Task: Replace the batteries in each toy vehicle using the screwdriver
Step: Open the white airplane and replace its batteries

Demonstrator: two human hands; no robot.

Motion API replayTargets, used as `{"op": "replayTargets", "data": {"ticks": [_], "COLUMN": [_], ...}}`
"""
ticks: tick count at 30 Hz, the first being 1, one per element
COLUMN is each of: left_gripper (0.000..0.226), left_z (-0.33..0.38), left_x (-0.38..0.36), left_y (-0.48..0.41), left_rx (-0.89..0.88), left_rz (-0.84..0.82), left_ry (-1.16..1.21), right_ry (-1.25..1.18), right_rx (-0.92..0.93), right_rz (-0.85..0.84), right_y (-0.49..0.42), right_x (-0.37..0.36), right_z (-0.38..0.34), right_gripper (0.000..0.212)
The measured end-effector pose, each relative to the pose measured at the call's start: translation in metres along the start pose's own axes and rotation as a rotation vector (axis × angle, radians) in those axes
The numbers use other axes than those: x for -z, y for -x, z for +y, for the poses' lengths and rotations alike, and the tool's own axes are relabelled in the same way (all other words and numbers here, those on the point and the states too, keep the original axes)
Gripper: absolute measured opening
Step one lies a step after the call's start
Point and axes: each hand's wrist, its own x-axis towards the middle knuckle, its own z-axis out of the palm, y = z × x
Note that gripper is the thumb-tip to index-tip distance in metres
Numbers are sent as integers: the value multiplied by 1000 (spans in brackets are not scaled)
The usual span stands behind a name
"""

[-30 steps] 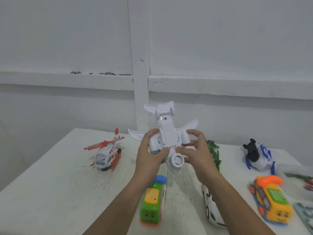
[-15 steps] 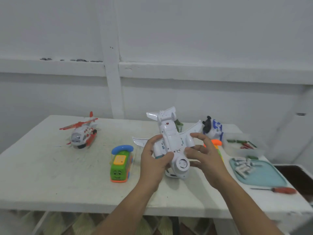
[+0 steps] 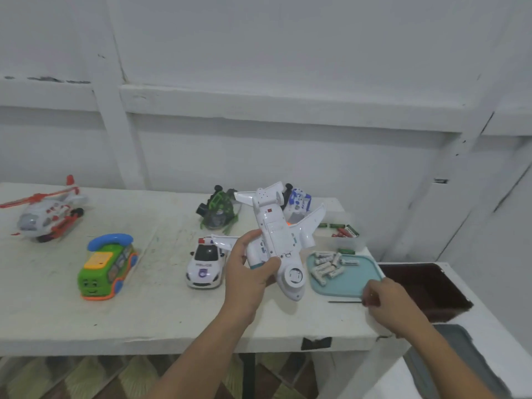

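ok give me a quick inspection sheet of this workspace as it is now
surface: white table, scuffed
job's things: white toy plane, underside toward camera, off the table; screwdriver, shaft flat beside teal tray of grey batteries; clear tub of green and red batteries behind; helicopter, green bus, police car, green-black toy, blue-white toy waiting on the table
clutter: grey cloth on the next surface
fingers: left hand grips the plane; right hand covers the screwdriver handle, grip hidden
cables: nothing seen
surroundings: white wall; dark opening right of the table
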Motion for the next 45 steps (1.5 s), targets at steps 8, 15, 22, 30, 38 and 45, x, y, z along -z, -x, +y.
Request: {"op": "replayTargets", "data": {"ticks": [8,15,22,30,38,45], "left_gripper": [55,54,57,60,60,58], "left_z": [-30,-39,-42,-42,-35,-27], "left_x": [-52,-67,-75,-67,-59,-58], "left_y": [9,20,19,9,0,-4], "left_rx": [-41,-120,-182,-169,-143,-134], "left_rz": [74,141,195,232,231,207], "left_ry": [24,-58,-103,-137,-173,-208], "right_ry": [282,-509,-348,-212,-177,-175], "right_rx": [238,296,578,640,653,600], "right_rz": [-85,37,282,299,305,309], "right_y": [-14,-6,12,11,12,15], "right_x": [12,78,118,112,111,112], "right_z": [47,23,-21,-42,-61,-73], "right_gripper": [14,8,4,4,6,9]}}
